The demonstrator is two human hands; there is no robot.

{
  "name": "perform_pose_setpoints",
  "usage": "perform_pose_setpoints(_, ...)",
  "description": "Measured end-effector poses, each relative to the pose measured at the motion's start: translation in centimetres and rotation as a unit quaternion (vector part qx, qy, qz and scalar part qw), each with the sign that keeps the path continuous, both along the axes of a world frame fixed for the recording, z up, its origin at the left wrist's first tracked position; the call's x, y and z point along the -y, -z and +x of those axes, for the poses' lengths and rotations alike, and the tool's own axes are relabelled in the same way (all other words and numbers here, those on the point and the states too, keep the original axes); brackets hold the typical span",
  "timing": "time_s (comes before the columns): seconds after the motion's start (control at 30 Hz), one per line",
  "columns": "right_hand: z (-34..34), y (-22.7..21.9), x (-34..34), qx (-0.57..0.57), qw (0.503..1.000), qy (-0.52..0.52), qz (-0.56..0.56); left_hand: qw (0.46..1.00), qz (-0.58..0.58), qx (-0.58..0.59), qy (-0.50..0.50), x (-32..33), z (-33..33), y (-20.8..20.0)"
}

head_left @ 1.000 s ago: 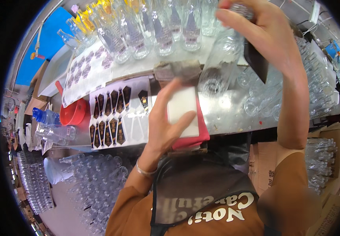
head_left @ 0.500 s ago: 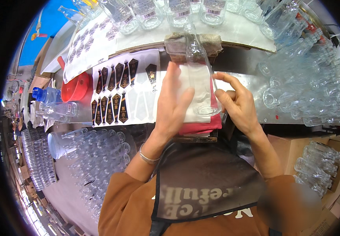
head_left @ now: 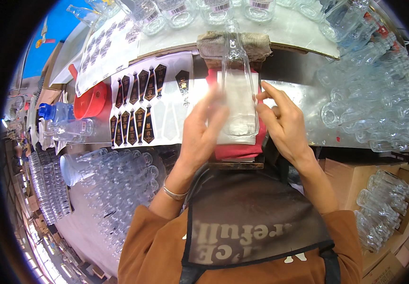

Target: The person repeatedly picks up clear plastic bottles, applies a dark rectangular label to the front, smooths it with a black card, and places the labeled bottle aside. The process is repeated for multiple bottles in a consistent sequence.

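Note:
A clear glass bottle (head_left: 239,102) lies on its back on a white cloth pad (head_left: 228,138) over red cloth (head_left: 240,151), base toward me. Its neck rests on a rolled, worn cloth (head_left: 209,45). Along the bottle's left side is my left hand (head_left: 202,128), fingers stretched and blurred by motion, thumb apart. My right hand (head_left: 285,120) is at the right side, fingers apart and slightly bent, the tips at or close to the glass; contact is hard to tell. A sheet of dark tie-shaped stickers (head_left: 143,85) lies to the left, some of its places bare.
Upright labelled bottles (head_left: 214,14) stand along the far white board (head_left: 289,40). Many clear bottles (head_left: 370,94) lie stacked at the right; more fill a carton (head_left: 346,182) below. Further bottles (head_left: 119,184) lie lower left. A red bowl (head_left: 90,102) sits beside the stickers.
The bottle has turned from a slant to nearly straight, its base shifting left. My left hand has moved slightly left and down; my right hand stays by the bottle's right side.

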State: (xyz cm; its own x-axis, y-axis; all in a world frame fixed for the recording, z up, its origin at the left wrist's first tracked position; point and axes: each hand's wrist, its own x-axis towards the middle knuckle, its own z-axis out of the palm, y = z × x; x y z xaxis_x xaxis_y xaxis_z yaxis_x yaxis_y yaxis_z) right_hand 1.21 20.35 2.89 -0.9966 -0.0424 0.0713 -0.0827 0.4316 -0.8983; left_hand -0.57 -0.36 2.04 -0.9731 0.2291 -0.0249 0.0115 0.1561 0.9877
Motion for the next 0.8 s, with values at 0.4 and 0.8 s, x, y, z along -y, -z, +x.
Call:
perform_pose_setpoints(0.4,1.2,2.2,0.4,0.049,0.997,-0.026,-0.054,0.997,-0.003,-0.068,-0.038,-0.8,1.5,0.4)
perform_pose_setpoints(0.8,2.2,1.8,-3.4,0.091,0.980,0.058,-0.170,0.804,-0.561,-0.195,0.020,12.2,1.8,5.0)
